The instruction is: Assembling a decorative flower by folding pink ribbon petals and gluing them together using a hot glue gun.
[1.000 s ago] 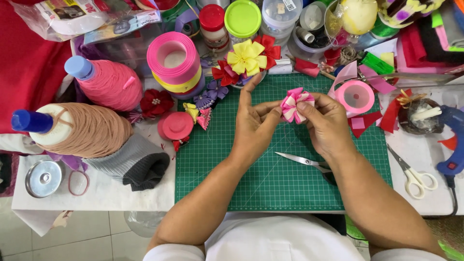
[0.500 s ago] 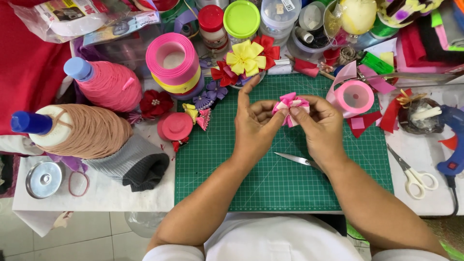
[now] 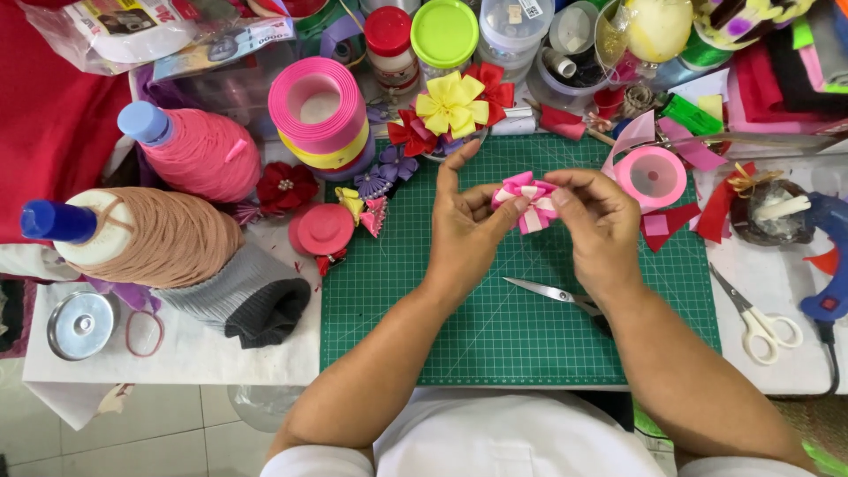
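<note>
Pink ribbon flower [image 3: 525, 201] pinched between left hand [image 3: 464, 231] and right hand [image 3: 599, 223], above green mat [image 3: 495, 327].

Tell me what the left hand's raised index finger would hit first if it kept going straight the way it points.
Probably the yellow ribbon flower. The left hand points its index finger up the green mat toward that flower, with only bare mat between. Height above the mat is unclear.

Printed plastic packet [image 3: 115, 31] lies top left.

White short-sleeved top, sleeves ending above the elbows, bare forearms, seemingly no rings
</note>
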